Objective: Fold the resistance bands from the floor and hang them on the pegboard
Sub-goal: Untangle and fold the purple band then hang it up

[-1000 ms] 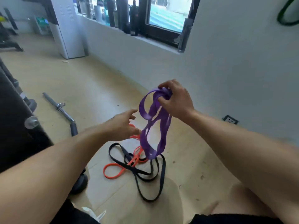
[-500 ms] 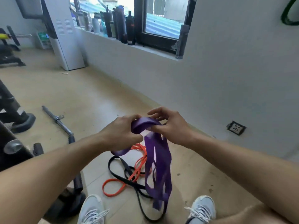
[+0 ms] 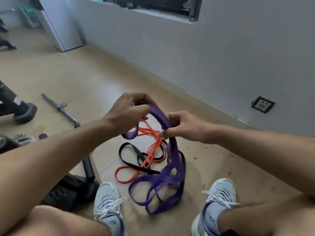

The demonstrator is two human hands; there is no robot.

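— Purple band [image 3: 171,169] arches between both hands: left hand [image 3: 127,114] curled round one end, right hand [image 3: 183,126] pinching it lower, loops hanging to the floor [image 3: 71,79], likely gathering folds.

— Below: orange band [image 3: 150,150] and black band [image 3: 134,155] tangled on tan flooring; grey wall [image 3: 213,57] right.

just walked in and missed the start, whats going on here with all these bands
A person is gathering a purple band with both hands. The left hand grips its top loop and the right hand pinches it a little lower, while the rest hangs in loops down to the floor between the shoes. An orange band and a black band lie tangled together on the floor. Nothing is hung yet, and no pegboard is in view.
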